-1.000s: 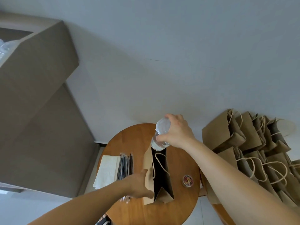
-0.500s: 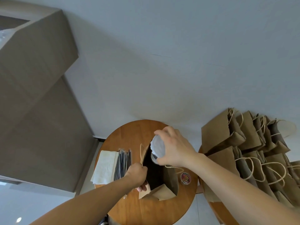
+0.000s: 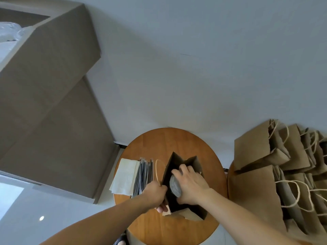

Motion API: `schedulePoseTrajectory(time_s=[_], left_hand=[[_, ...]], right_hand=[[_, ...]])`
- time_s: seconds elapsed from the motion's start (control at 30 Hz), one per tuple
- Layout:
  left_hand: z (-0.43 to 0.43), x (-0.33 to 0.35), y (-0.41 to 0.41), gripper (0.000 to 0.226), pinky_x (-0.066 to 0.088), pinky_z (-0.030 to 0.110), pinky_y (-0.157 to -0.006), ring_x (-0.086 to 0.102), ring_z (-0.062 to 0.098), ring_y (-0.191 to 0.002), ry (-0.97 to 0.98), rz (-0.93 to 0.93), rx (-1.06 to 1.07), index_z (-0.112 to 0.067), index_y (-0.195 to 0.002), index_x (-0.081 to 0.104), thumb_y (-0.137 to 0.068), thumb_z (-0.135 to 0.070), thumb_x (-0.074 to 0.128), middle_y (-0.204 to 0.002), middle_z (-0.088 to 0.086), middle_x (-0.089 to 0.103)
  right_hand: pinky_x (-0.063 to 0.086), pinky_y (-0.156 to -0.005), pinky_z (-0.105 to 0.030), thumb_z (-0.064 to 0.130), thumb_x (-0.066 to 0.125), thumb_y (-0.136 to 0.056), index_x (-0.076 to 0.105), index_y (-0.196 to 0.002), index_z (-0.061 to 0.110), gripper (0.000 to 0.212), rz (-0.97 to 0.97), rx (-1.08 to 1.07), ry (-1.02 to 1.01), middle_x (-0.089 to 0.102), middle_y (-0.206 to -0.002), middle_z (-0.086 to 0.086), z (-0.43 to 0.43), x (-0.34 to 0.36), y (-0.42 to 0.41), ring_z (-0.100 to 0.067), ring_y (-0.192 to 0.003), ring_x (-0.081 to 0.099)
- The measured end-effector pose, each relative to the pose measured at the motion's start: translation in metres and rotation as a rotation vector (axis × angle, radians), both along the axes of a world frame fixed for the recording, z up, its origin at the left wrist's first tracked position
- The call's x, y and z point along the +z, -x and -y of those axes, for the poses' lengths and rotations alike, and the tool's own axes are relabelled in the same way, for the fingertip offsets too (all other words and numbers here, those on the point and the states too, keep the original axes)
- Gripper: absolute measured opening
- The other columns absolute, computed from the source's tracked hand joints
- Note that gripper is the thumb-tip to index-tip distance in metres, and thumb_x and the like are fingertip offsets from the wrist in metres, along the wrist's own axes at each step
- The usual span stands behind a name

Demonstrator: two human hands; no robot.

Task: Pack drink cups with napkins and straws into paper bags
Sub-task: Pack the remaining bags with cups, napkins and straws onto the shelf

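An open brown paper bag (image 3: 194, 162) stands on the round wooden table (image 3: 169, 144). My right hand (image 3: 192, 184) reaches down into the bag's mouth, gripping a clear lidded drink cup (image 3: 175, 185) that sits partly inside. My left hand (image 3: 155, 193) grips the bag's left rim beside its twine handle (image 3: 157, 169), holding the mouth open. Left of the bag lie a bundle of dark wrapped straws (image 3: 144, 175) and a stack of white napkins (image 3: 124, 175).
Several brown paper bags (image 3: 261, 191) with twine handles stand crowded at the right. A large cardboard box (image 3: 46, 71) rises at the left, with clear cups (image 3: 9, 30) showing at its top. The pale floor lies beyond the table.
My right hand has lowered the cup from above the bag down into its mouth. My left hand shifted along the left rim and spread the bag wider.
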State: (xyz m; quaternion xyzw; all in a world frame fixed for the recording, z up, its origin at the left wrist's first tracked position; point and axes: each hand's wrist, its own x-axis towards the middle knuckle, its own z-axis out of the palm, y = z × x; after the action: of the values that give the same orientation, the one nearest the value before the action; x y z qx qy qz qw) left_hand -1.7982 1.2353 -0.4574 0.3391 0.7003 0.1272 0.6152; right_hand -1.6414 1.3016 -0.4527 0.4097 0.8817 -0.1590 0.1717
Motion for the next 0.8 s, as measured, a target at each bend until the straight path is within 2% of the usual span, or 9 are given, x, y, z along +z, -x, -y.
schedulePoseTrajectory(time_s=[0.17, 0.33, 0.43, 0.63, 0.73, 0.8], left_hand=[[0.001, 0.002, 0.0, 0.025, 0.059, 0.027, -0.056, 0.07, 0.025, -0.063, 0.053, 0.043, -0.002, -0.005, -0.108, 0.054, -0.104, -0.02, 0.035, -0.091, 0.023, 0.074], [0.002, 0.0, 0.001, 0.024, 0.058, 0.025, -0.057, 0.07, 0.021, -0.062, 0.036, 0.065, 0.008, -0.008, -0.115, 0.051, -0.104, -0.02, 0.034, -0.089, 0.018, 0.074], [0.0, -0.001, 0.002, 0.024, 0.055, 0.02, -0.054, 0.069, 0.016, -0.057, 0.035, 0.076, -0.007, -0.008, -0.119, 0.05, -0.105, -0.022, 0.035, -0.085, 0.014, 0.073], [-0.001, -0.005, 0.001, 0.03, 0.054, 0.018, -0.055, 0.066, 0.01, -0.052, 0.018, 0.043, -0.07, -0.008, -0.127, 0.047, -0.105, -0.026, 0.04, -0.082, 0.009, 0.071], [-0.004, -0.006, 0.002, 0.032, 0.058, 0.023, -0.059, 0.067, 0.012, -0.055, 0.002, 0.045, -0.117, -0.013, -0.129, 0.044, -0.103, -0.031, 0.045, -0.095, 0.015, 0.073], [-0.008, -0.007, 0.005, 0.039, 0.061, 0.028, -0.065, 0.069, 0.015, -0.061, -0.014, 0.043, -0.188, -0.016, -0.133, 0.04, -0.099, -0.033, 0.05, -0.102, 0.018, 0.072]], right_hand=[[0.048, -0.096, -0.043, 0.042, 0.078, -0.071, 0.026, -0.143, 0.021, 0.091, 0.102, -0.195, 0.074, 0.031, -0.14, -0.011, -0.004, -0.059, 0.013, -0.034, -0.126, 0.038], [0.042, -0.103, -0.045, 0.031, 0.067, -0.084, 0.022, -0.146, 0.021, 0.078, 0.13, -0.253, 0.086, 0.028, -0.146, -0.014, 0.001, -0.107, 0.018, -0.033, -0.129, 0.038], [0.038, -0.107, -0.045, 0.032, 0.064, -0.085, 0.021, -0.146, 0.023, 0.075, 0.14, -0.246, 0.093, 0.029, -0.146, -0.013, 0.005, -0.124, 0.015, -0.031, -0.129, 0.04], [0.032, -0.114, -0.044, 0.043, 0.065, -0.082, 0.018, -0.15, 0.024, 0.085, 0.092, -0.25, 0.094, 0.026, -0.149, -0.01, 0.004, -0.134, 0.011, -0.028, -0.134, 0.034], [0.021, -0.12, -0.046, 0.047, 0.065, -0.082, 0.017, -0.152, 0.024, 0.087, 0.065, -0.268, 0.124, 0.02, -0.155, -0.008, 0.003, -0.122, 0.01, -0.029, -0.144, 0.022], [0.018, -0.121, -0.046, 0.044, 0.062, -0.085, 0.024, -0.15, 0.024, 0.078, 0.034, -0.297, 0.173, 0.024, -0.153, -0.007, 0.001, -0.1, 0.012, -0.029, -0.143, 0.023]])
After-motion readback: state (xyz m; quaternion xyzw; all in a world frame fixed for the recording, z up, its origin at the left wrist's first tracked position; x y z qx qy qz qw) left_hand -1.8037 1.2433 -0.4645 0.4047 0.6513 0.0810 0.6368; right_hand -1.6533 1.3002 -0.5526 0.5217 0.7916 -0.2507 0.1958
